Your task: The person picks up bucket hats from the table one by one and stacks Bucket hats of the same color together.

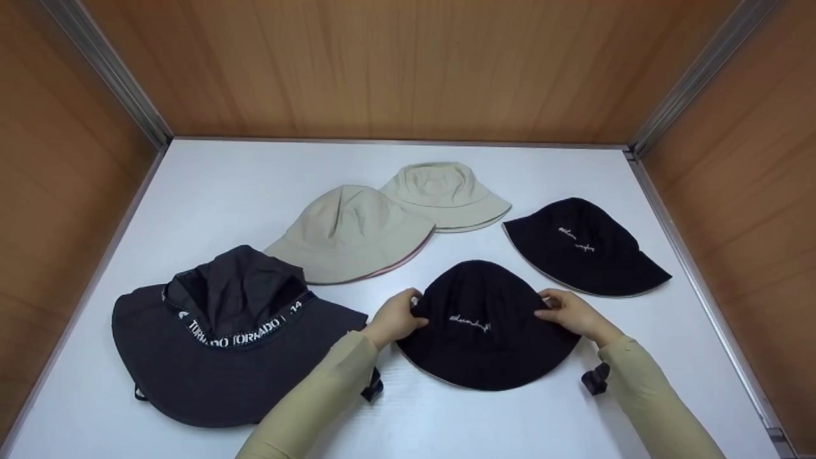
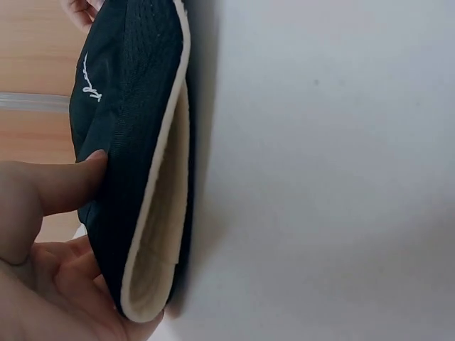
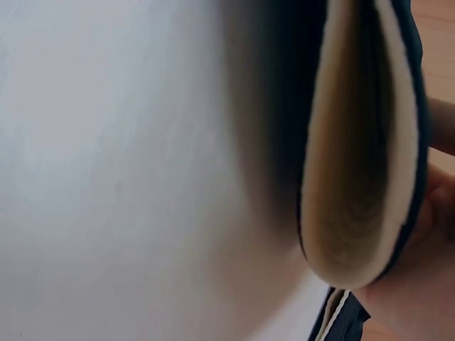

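A black bucket hat [image 1: 481,357] with white script lies flattened at the front centre, its crown pointing away from me. My left hand [image 1: 394,317] pinches its left side, thumb on top. On the opposite side my right hand [image 1: 577,315] grips the hat, thumb on top and the other fingers partly hidden. In the left wrist view the cream-edged brim [image 2: 146,206] shows its folded layers close to the white surface. The right wrist view shows the cream lining [image 3: 348,220] inside the fold, with the right fingers [image 3: 434,206] behind it.
Another black bucket hat [image 1: 574,255] lies to the right. Two beige hats, one nearer [image 1: 357,236] and one farther [image 1: 446,191], overlap behind. A large dark grey hat [image 1: 255,376] with a lettered band lies left, beside my left forearm. Wooden walls [image 1: 408,70] enclose the white table [image 1: 268,172].
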{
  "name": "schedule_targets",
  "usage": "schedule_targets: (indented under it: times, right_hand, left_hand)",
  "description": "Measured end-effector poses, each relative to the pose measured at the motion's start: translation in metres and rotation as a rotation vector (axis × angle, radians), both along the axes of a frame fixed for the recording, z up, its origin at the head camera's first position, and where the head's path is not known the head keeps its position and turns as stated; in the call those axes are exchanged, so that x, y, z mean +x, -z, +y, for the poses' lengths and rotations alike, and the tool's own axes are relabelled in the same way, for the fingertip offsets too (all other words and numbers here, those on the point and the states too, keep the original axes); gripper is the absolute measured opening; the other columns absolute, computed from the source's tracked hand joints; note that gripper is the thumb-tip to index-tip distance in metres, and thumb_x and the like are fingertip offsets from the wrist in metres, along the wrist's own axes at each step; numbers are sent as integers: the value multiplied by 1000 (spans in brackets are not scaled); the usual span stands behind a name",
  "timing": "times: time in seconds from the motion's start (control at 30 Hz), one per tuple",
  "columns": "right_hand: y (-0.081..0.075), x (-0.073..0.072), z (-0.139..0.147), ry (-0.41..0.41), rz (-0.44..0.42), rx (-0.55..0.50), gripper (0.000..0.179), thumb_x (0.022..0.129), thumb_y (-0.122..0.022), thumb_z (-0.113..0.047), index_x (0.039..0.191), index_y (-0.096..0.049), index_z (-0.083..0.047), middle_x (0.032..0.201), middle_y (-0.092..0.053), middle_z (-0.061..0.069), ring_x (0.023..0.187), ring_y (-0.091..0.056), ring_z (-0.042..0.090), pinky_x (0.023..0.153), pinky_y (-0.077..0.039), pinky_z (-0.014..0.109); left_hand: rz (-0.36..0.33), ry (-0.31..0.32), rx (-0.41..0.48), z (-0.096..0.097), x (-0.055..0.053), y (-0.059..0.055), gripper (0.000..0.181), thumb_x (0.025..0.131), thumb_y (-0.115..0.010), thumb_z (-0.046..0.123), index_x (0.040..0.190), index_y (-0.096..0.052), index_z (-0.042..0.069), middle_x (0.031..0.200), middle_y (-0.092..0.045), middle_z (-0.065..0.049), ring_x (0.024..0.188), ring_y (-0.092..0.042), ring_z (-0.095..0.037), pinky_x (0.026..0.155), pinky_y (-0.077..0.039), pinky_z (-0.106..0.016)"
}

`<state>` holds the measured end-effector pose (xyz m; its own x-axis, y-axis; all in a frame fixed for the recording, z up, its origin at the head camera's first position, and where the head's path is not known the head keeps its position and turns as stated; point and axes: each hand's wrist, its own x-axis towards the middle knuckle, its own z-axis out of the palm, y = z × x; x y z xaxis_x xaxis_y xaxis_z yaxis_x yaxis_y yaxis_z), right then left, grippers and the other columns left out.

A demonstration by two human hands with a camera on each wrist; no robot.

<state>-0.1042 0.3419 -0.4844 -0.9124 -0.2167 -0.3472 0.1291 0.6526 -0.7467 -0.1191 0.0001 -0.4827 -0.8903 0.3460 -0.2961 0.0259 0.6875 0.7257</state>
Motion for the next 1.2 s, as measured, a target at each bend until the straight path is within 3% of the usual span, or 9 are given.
schedule_targets:
  times: [0.03,0.23,0.57,0.83,0.97,1.1,1.2]
  right_hand:
    - [0,0,0,0,13,12,35,88,-66,-14,114,-57,7,89,-63,8,78,-53,12,75,-44,29]
    - [0,2,-4,-1,84,93,34,86,-67,-14,112,-58,6,91,-65,13,80,-58,18,74,-47,33]
    - [-3,5,-6,27,99,142,37,87,-68,-19,114,-59,4,96,-66,15,86,-61,23,81,-48,39]
    - [-15,16,-3,84,203,127,31,88,-65,-13,111,-60,7,96,-66,17,90,-62,30,80,-50,38]
    - [-18,23,-6,83,235,138,29,87,-66,-12,110,-61,5,93,-65,14,84,-61,24,74,-49,34]
    - [-16,29,-9,70,222,154,27,87,-67,-13,109,-61,2,85,-62,6,74,-55,13,66,-45,26]
    - [-12,31,-10,68,211,147,25,87,-67,-12,108,-62,1,82,-60,4,69,-51,10,62,-42,23]
  left_hand:
    - [-15,-11,-1,1,2,-4,44,82,-72,11,121,-54,-1,108,-63,-19,101,-61,-31,93,-48,-43]
    - [30,-19,-25,3,7,-5,43,83,-71,12,122,-55,1,117,-62,-20,109,-59,-33,95,-46,-45]
    - [17,-15,-30,-1,10,-9,38,87,-68,13,121,-55,1,121,-60,-21,113,-57,-35,97,-45,-46]
    - [87,-23,-5,-15,18,-13,36,86,-67,10,117,-55,-3,102,-62,-19,96,-60,-31,86,-49,-45]
    - [128,-59,2,-18,26,-12,29,84,-69,9,107,-54,-2,96,-55,-17,89,-55,-28,80,-48,-43]
    - [175,-111,26,-15,33,-11,26,83,-70,7,101,-52,2,99,-49,-15,94,-47,-28,82,-45,-43]
    - [224,-105,46,-11,35,-11,22,82,-70,7,96,-53,5,96,-50,-12,92,-47,-25,80,-44,-40]
